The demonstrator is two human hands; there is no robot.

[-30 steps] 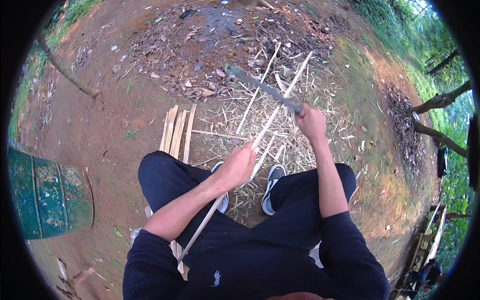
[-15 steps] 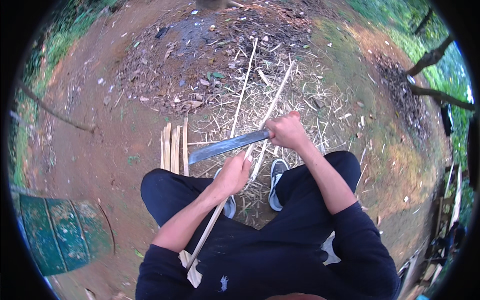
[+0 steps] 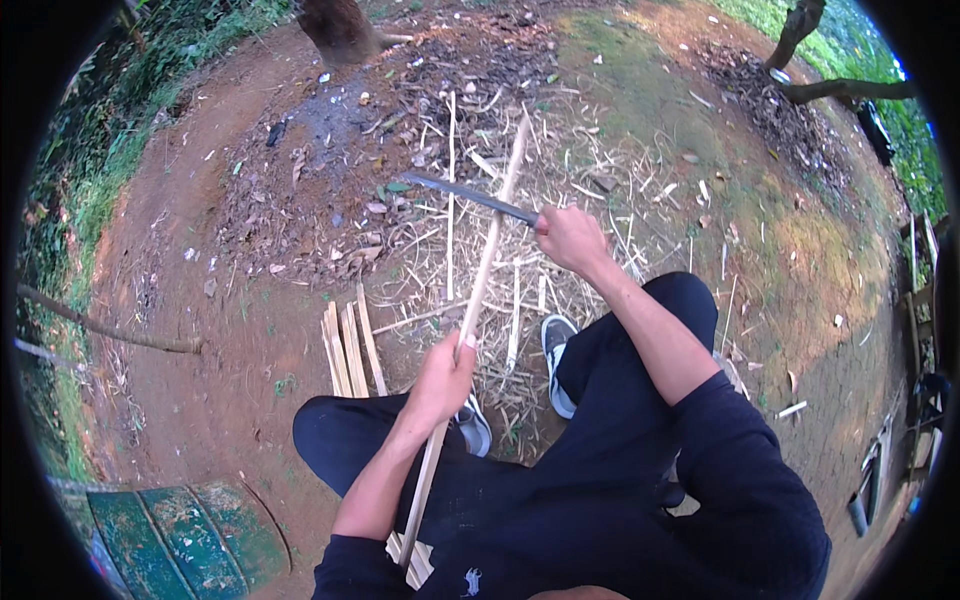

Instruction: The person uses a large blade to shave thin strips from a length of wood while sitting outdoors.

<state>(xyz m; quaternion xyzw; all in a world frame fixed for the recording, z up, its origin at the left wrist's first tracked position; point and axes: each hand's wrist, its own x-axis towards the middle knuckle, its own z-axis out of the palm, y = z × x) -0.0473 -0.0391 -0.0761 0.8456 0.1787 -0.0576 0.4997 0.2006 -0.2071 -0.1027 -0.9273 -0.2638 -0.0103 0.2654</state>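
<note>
Seen from the head camera, a seated person grips a long bamboo strip [image 3: 478,290] in the closed left hand [image 3: 443,378], its far end reaching out over a litter of shavings [image 3: 560,190]. The right hand [image 3: 568,238] is wrapped tight around the handle of a long knife [image 3: 470,196], whose blade lies across the strip above the left hand. Split slats [image 3: 350,350] lie left of the strip. A slipping blade could run down the strip toward the left hand's fingers.

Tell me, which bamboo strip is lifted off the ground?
The long bamboo strip gripped by the left hand; the split strips lie flat on the dirt.
</note>
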